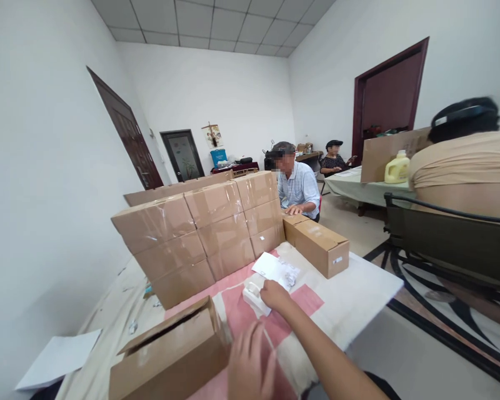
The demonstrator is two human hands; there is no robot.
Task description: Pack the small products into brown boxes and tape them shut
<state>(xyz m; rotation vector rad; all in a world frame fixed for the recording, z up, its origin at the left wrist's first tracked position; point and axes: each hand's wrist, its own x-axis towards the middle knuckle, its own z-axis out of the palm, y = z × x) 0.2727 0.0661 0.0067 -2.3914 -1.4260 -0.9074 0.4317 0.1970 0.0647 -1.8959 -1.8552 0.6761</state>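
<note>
My right hand (276,295) is closed at the right side of a white tape dispenser (253,299) on the pink and white cloth. Its fingertips are hidden, but they appear to grip the dispenser. Lower down, my left hand (250,361) is blurred, with its fingers stretched out and nothing visible in them. Just left of it lies a long cardboard box (170,355) with a dark gap along its top flaps. A white sheet of paper (270,266) and a crumpled clear scrap (290,278) lie beyond the dispenser.
Taped cardboard boxes (200,233) are stacked like a wall at the back of the table. Another long box (316,244) stands at the right. A person (298,186) sits behind it, one hand on a box. Papers (60,358) lie at far left; a chair (450,239) stands at right.
</note>
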